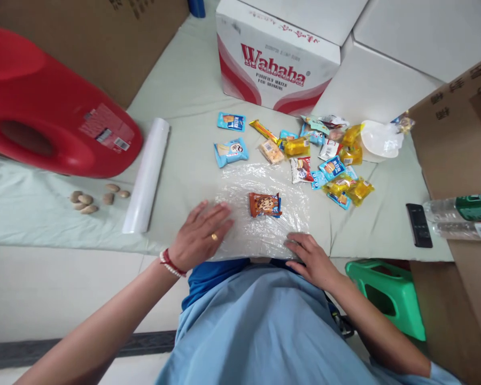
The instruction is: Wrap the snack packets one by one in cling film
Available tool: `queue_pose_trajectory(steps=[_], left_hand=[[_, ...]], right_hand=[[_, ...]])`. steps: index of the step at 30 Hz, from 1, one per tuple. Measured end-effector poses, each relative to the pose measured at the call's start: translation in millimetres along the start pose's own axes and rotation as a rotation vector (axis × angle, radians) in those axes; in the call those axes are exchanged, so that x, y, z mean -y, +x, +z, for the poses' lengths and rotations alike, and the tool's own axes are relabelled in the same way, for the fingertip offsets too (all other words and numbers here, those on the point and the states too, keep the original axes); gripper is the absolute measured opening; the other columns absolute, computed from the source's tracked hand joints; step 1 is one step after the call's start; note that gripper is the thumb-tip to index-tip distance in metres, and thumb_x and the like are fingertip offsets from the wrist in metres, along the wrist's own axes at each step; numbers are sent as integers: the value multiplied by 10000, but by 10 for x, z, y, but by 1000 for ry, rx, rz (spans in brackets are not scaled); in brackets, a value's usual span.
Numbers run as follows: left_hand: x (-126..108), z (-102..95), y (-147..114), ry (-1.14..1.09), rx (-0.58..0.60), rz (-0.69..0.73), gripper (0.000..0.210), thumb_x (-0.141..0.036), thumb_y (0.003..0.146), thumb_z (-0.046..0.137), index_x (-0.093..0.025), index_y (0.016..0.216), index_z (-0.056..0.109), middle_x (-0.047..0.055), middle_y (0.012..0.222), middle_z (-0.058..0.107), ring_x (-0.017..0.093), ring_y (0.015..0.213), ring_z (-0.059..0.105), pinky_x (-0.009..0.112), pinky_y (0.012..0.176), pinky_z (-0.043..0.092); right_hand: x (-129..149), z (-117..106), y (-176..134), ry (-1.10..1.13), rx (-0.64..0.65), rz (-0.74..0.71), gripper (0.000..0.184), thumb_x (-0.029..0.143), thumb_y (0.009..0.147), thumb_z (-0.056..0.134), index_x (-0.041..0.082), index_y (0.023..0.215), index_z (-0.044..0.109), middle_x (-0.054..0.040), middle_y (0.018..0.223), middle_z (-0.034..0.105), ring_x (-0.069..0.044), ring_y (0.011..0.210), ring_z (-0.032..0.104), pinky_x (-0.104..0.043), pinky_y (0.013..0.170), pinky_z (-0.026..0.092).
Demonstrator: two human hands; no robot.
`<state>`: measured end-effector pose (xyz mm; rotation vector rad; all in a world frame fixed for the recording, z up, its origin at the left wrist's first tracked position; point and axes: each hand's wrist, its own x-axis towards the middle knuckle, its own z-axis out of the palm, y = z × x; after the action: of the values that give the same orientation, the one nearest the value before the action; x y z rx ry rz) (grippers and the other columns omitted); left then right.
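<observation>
A crinkled sheet of clear cling film (260,238) lies on the table in front of me. Near its middle rests a brown cookie packet (263,205), with a blue packet (280,207) mostly hidden under it. My left hand (202,235) is at the film's left side, palm down, fingers stretched and the tips over the edge. At the near right corner, my right hand (310,259) touches the film with fingers apart and thumb held off. Beyond the film are a light blue snack packet (231,152) and a flat blue packet (231,121).
Wrapped snacks (332,168) are heaped at right beside a white bowl (380,140). A film roll (146,176), brown nut-like pieces (84,200) and a red jug (56,107) stand left. A Wahaha carton (278,59) is behind; a phone (419,225) and bottles (460,208) lie far right.
</observation>
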<state>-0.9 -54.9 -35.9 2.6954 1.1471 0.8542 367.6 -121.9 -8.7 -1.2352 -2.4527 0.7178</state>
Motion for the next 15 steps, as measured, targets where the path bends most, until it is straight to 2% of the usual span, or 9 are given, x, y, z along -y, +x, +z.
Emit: queue_pose_trajectory(steps=[2,4,5,7,9,12,15], left_hand=[[-52,-67,-182,-149,109,66,423,-322,961,656,-205,1354,554,169,1441,621,285,1435,517,478,1211,440],[-93,-110,-329,-220,213,55,490,-444,936,689,-167,1321,566,223,1468,584,320,1436,513,496,1193,468],[-107,-124,-380,-227,252,49,457,-440,940,683,-170,1295,583,226,1479,574,328,1451,495,522,1208,448],[-121,-147,-426,-233,303,36,275,-327,970,632,-193,1210,634,195,1474,591,322,1487,452,565,1243,389],[-120,-174,-405,-270,318,-6,178,-205,986,546,-210,1104,679,151,1432,638,288,1479,468,555,1254,377],[-86,-250,-288,-406,309,-149,234,-208,1003,478,-225,1041,709,113,1294,726,248,1354,604,489,1211,453],[-2,-367,-108,-517,316,-407,240,-351,1009,507,-240,1072,710,81,1151,780,234,1119,733,387,1017,595]], right_hand=[[-45,115,-112,1,-48,28,328,294,1016,603,219,1335,617,-169,1359,624,-314,1288,581,-547,1047,532],[-84,161,-147,46,-94,42,252,237,1030,548,236,1260,650,-146,1307,656,-290,1240,612,-531,1022,542],[-98,155,-138,77,-109,46,235,223,1033,526,248,1223,663,-132,1271,676,-278,1200,633,-520,1003,550],[-116,89,-79,142,-97,52,222,235,1040,503,270,1175,676,-108,1202,710,-264,1123,661,-503,968,562],[-125,-33,11,194,-54,70,207,294,1048,497,280,1131,685,-97,1106,738,-263,1037,678,-490,925,570],[-130,-272,170,237,-11,131,258,399,1057,477,272,1038,701,-80,918,737,-249,882,683,-434,827,576],[-148,-510,361,276,-39,187,283,444,1047,508,250,1010,711,-62,898,732,-212,844,688,-356,805,557]])
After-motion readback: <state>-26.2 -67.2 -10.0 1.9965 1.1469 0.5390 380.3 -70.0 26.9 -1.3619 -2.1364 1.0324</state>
